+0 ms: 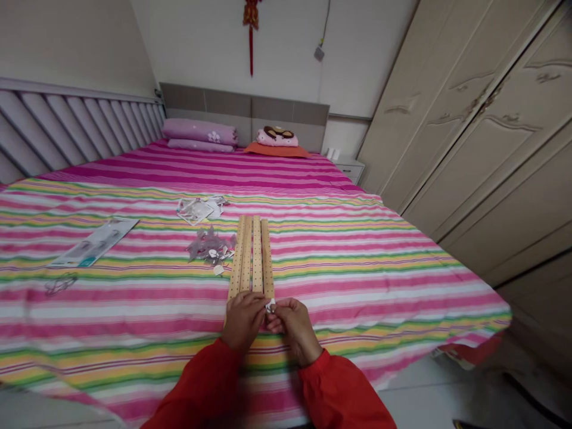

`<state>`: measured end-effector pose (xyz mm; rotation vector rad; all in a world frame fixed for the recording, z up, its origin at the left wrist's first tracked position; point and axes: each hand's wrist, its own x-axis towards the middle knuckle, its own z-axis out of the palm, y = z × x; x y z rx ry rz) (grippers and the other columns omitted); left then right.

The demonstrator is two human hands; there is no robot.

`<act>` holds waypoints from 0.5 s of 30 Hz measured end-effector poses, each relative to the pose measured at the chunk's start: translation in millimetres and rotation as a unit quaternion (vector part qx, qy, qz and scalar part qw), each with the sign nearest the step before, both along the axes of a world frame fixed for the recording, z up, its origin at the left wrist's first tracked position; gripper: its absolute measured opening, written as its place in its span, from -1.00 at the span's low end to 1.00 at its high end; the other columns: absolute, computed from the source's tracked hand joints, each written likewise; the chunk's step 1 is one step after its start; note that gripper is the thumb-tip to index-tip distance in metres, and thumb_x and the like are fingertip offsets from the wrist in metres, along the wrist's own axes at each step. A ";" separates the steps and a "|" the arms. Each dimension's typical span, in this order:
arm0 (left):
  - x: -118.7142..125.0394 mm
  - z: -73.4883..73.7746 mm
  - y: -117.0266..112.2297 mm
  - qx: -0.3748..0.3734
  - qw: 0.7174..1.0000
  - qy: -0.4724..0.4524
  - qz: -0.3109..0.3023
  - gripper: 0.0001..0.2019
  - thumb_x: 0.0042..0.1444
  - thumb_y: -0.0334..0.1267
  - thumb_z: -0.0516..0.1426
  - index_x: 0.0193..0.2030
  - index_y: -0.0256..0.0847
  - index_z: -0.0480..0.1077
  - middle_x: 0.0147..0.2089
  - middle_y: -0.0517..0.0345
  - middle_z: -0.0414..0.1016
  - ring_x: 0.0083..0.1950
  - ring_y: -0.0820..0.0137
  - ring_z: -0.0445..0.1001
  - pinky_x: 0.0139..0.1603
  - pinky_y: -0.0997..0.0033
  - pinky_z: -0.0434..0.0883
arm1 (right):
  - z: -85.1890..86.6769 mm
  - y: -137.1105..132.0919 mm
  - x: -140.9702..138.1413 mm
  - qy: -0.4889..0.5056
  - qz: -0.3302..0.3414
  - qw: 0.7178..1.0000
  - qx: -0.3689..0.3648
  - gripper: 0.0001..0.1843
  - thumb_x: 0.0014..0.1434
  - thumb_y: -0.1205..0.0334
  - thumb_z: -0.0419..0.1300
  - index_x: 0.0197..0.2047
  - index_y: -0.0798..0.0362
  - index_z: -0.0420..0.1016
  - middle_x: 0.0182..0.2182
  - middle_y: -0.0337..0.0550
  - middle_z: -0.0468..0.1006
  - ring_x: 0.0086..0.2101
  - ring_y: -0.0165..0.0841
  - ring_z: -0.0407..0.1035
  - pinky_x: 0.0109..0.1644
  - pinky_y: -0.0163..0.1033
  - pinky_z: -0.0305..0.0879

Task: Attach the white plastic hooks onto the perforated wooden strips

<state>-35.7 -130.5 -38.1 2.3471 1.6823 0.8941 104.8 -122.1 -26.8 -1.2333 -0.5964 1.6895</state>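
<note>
Several long wooden strips with rows of small holes (252, 256) lie side by side on the striped bed cover (357, 256), pointing away from me. My left hand (243, 319) and my right hand (292, 325) meet at the near end of the strips. Both are closed in a pinch around a small white and metal piece (270, 306) between their fingertips. Both sleeves are red. A heap of small clear bags and metal bits (210, 245) lies just left of the strips.
More torn clear packets (199, 208) lie farther back, a flat printed package (96, 241) at the left, a wire clip (60, 283) near it. Pillows (201, 132) rest by the headboard. A tall wardrobe (482, 131) stands along the right.
</note>
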 end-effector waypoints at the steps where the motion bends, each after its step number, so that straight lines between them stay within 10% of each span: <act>1: 0.2 0.2 0.0 -0.002 1.000 0.005 0.003 -0.71 0.10 -0.34 0.08 -0.10 0.05 0.50 -0.09 0.16 0.54 -0.01 0.25 0.37 0.00 0.14 0.26 | -1.2 0.3 -0.3 -0.008 0.006 1.000 0.001 -0.64 -0.30 0.19 0.42 -0.51 0.07 0.30 -0.76 -0.27 0.46 -0.78 -0.44 0.31 -0.75 -0.41 0.20; 15: 1.7 3.6 -1.1 -0.006 1.000 0.012 0.021 -0.75 0.07 -0.28 0.12 -0.11 0.01 0.50 -0.06 0.15 0.55 0.01 0.22 0.36 0.00 0.11 0.23 | -16.3 -14.4 8.2 -0.062 0.014 0.997 0.054 -0.54 -0.07 -0.21 0.20 -0.52 0.07 0.32 -0.82 -0.33 0.36 -0.86 -0.55 0.05 -0.80 -0.43 -0.23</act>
